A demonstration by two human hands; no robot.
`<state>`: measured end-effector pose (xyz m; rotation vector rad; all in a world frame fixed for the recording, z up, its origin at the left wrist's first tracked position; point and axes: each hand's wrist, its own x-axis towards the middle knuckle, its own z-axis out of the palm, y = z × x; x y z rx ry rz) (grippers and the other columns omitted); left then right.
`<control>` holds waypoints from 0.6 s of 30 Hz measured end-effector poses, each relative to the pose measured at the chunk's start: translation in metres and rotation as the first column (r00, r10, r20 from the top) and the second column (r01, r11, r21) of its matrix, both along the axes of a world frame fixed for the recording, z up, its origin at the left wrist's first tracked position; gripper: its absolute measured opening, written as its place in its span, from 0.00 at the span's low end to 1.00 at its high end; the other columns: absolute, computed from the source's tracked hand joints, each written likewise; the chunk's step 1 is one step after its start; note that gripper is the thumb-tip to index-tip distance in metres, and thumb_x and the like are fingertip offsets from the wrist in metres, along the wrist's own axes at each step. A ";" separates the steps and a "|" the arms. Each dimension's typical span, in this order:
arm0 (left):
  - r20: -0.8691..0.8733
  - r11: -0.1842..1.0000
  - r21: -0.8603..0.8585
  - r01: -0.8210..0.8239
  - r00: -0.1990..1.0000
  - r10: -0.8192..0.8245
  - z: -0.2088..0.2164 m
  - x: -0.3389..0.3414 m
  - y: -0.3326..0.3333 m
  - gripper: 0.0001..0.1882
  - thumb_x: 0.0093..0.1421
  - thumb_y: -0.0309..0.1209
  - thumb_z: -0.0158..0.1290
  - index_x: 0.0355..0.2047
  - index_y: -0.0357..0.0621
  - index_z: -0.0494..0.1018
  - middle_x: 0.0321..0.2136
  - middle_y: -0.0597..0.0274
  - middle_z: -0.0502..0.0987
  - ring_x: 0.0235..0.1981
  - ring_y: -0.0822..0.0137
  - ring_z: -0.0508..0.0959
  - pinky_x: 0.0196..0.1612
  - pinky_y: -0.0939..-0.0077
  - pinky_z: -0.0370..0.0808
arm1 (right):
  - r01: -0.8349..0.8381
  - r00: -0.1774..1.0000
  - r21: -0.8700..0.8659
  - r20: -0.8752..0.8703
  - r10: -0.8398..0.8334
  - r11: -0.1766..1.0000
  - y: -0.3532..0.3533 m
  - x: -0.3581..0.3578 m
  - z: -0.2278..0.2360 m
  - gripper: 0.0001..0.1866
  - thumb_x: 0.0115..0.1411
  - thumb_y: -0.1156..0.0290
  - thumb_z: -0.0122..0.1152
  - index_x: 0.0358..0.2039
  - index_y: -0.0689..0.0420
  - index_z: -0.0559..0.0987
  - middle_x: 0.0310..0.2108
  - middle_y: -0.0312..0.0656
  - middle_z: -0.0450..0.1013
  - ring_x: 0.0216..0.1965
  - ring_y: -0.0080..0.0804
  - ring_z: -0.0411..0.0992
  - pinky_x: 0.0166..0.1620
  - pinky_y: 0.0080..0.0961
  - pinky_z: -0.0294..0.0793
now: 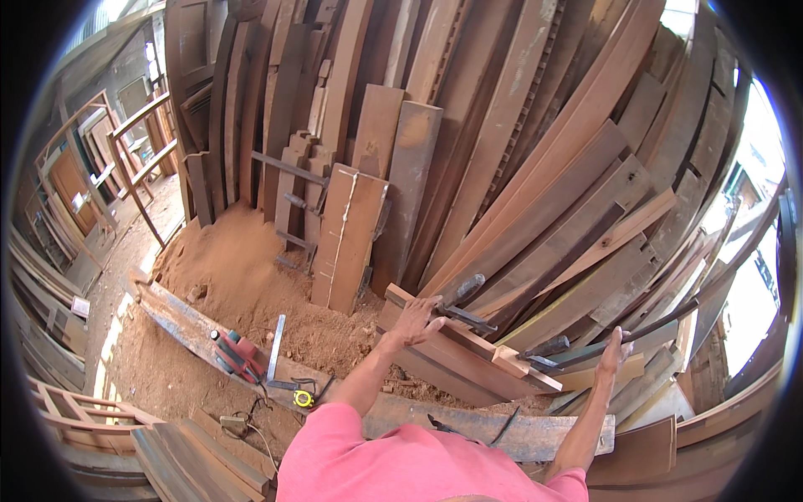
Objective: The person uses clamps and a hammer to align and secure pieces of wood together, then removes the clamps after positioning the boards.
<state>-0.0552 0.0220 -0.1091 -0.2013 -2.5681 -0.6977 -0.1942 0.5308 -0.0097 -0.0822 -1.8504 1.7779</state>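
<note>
My left hand [411, 323] lies on the top edge of a brown board [452, 356], fingers stretched out beside a bar clamp [465, 311]. That clamp sits across the board's edge with its handle pointing away from me. Farther right, my right hand [614, 351] is raised with its fingers around the long dark bar of another clamp [657, 325]. The screw end of this clamp lies near a small light wood block [510, 361] at the board's right end. Whether its jaws touch the wood, I cannot tell.
Planks [502, 100] lean in rows behind. A board with a white line [347, 238] stands beside more clamps [291, 167]. Sawdust [226, 251] is heaped at left. On the long plank [180, 314] lie a red power tool [240, 356], a metal square [275, 350] and a yellow tape measure [303, 398].
</note>
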 end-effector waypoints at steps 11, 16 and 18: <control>0.335 0.985 -0.152 0.076 0.942 -0.021 0.033 -0.023 0.055 0.24 0.53 0.53 0.60 0.43 0.52 0.76 0.36 0.61 0.80 0.48 0.57 0.76 0.53 0.57 0.64 | 0.109 0.990 -0.035 0.088 -0.106 0.993 0.067 0.030 -0.032 0.08 0.67 0.69 0.56 0.31 0.53 0.68 0.23 0.28 0.61 0.23 0.16 0.60 0.25 0.20 0.60; 0.248 0.995 -0.101 -0.018 0.968 0.043 0.030 -0.009 0.061 0.24 0.51 0.51 0.60 0.43 0.53 0.76 0.36 0.61 0.80 0.47 0.58 0.77 0.54 0.59 0.62 | 0.123 0.991 -0.090 0.067 -0.117 0.988 0.057 0.027 -0.026 0.07 0.67 0.70 0.57 0.32 0.54 0.69 0.21 0.29 0.61 0.21 0.17 0.60 0.25 0.20 0.61; 0.259 0.996 -0.066 -0.054 0.963 0.070 0.037 -0.004 0.065 0.24 0.50 0.51 0.61 0.43 0.53 0.76 0.36 0.61 0.80 0.47 0.59 0.77 0.56 0.60 0.61 | 0.106 0.994 -0.077 0.048 -0.103 0.991 0.058 0.021 -0.026 0.07 0.67 0.70 0.57 0.33 0.54 0.70 0.22 0.28 0.61 0.22 0.17 0.60 0.26 0.19 0.61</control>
